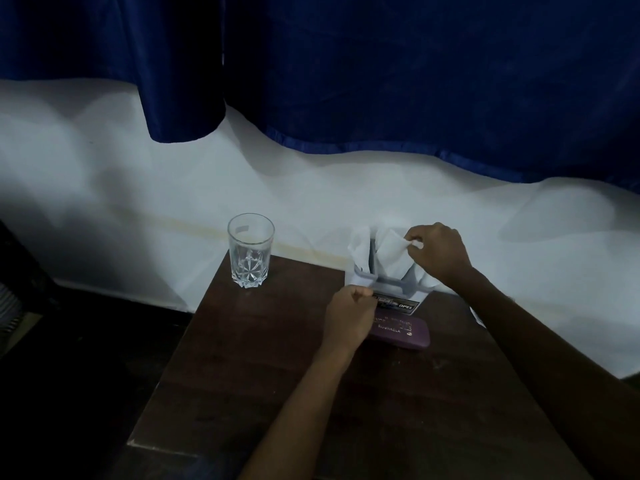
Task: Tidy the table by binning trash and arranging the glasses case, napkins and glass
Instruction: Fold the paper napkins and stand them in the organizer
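The napkins [389,249] are being held upright in a grey napkin holder [388,282] at the far right of the table [263,358], their white folds standing loosely above its rim. They are being judged as light, soft and easily creased or torn, so a folded corner or edge is being favoured as the place to take hold (a grab at the middle would likely crumple the sheet). One upper corner is being pinched between the thumb and fingertips of the right hand [440,251], which is being held above the holder's right side with the wrist bent and the forearm reaching in from the lower right. The left hand [349,317] is being kept at the holder's near-left corner with its fingers curled together; whether anything is being gripped there cannot be told. The purple glasses case [401,334] is lying flat just in front of the holder, partly covered by the left hand. The glass [250,251] is standing upright, well apart, at the far-left corner.
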The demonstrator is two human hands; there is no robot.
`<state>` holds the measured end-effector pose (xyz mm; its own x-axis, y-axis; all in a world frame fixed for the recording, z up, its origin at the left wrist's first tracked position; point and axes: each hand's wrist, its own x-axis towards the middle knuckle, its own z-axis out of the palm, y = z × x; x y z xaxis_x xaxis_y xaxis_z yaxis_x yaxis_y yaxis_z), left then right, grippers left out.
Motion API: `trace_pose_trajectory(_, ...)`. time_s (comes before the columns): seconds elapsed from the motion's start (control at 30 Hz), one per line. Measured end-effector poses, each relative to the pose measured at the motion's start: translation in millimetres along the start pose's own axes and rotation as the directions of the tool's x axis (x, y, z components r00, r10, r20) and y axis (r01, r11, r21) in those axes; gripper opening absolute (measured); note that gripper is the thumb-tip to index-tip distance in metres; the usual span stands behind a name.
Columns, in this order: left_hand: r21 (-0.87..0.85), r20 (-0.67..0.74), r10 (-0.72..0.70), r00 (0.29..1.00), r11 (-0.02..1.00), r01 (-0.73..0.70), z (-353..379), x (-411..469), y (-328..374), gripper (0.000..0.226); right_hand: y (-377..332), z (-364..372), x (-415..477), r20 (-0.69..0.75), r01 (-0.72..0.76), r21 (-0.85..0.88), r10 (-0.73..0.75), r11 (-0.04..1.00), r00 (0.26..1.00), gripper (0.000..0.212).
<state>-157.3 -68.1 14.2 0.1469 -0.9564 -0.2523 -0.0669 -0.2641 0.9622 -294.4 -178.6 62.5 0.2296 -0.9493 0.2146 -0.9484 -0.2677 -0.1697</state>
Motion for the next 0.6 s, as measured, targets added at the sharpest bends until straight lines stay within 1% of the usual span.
trace_pose_trajectory(0.07,0.054,-0.028,0.037,0.999,0.998,-0.035,0,1,-2,0.02,1,0,-1,0.016,-0.005,-0.031,0.005,1.0,1.0,0.028)
trace_pose_trajectory(0.1,0.091,-0.042,0.059,0.997,0.994,-0.055,1,1,-3,0.013,3,0,-4,-0.003,-0.023,-0.015,0.023,1.0,1.0,0.03)
trace_pose_trajectory(0.13,0.13,-0.055,0.078,0.995,0.989,-0.07,2,3,-4,0.012,5,0,-8,-0.056,-0.064,0.037,0.066,0.997,0.996,0.033)
trace_pose_trajectory(0.17,0.157,-0.064,0.097,0.993,0.984,-0.086,3,4,-6,0.023,8,0,-14,-0.145,-0.112,0.141,0.132,0.984,0.981,0.035)
trace_pose_trajectory(0.2,0.156,-0.077,0.124,0.989,0.982,-0.11,4,5,-6,0.029,10,-1,-23,-0.239,-0.153,0.284,0.225,0.946,0.945,0.035)
trace_pose_trajectory(0.23,0.153,-0.089,0.156,0.984,0.978,-0.142,6,5,-6,0.031,13,0,-34,-0.308,-0.173,0.448,0.333,0.877,0.891,0.033)
trace_pose_trajectory(0.27,0.158,-0.084,0.189,0.978,0.972,-0.174,8,6,-5,0.034,15,0,-46,-0.336,-0.176,0.599,0.445,0.781,0.83,0.028)
trace_pose_trajectory(0.3,0.175,-0.068,0.197,0.978,0.968,-0.182,9,5,-3,0.039,17,4,-60,-0.314,-0.18,0.723,0.549,0.667,0.775,0.023)
trace_pose_trajectory(0.37,0.248,-0.032,0.195,0.98,0.952,-0.181,13,8,-3,0.05,21,19,-82,-0.165,-0.195,0.892,0.697,0.407,0.698,0.017)
trace_pose_trajectory(0.4,0.289,-0.024,0.188,0.982,0.942,-0.173,15,11,-4,0.055,22,28,-91,-0.08,-0.217,0.928,0.73,0.304,0.679,0.016)
trace_pose_trajectory(0.43,0.329,-0.018,0.184,0.983,0.929,-0.168,16,14,-4,0.06,20,36,-96,-0.021,-0.236,0.941,0.737,0.243,0.675,0.016)
trace_pose_trajectory(0.47,0.373,-0.014,0.184,0.983,0.913,-0.165,18,19,-5,0.064,17,42,-99,0.008,-0.248,0.943,0.73,0.221,0.683,0.015)
trace_pose_trajectory(0.5,0.419,-0.008,0.183,0.983,0.893,-0.163,20,22,-5,0.067,13,46,-99,0.019,-0.251,0.943,0.717,0.22,0.697,0.015)
trace_pose_trajectory(0.57,0.5,0.002,0.189,0.982,0.85,-0.165,25,30,-7,0.07,7,51,-92,-0.01,-0.249,0.927,0.681,0.282,0.732,0.011)
trace_pose_trajectory(0.6,0.531,-0.001,0.191,0.982,0.832,-0.162,27,32,-8,0.07,4,51,-87,-0.05,-0.244,0.907,0.662,0.344,0.748,0.016)
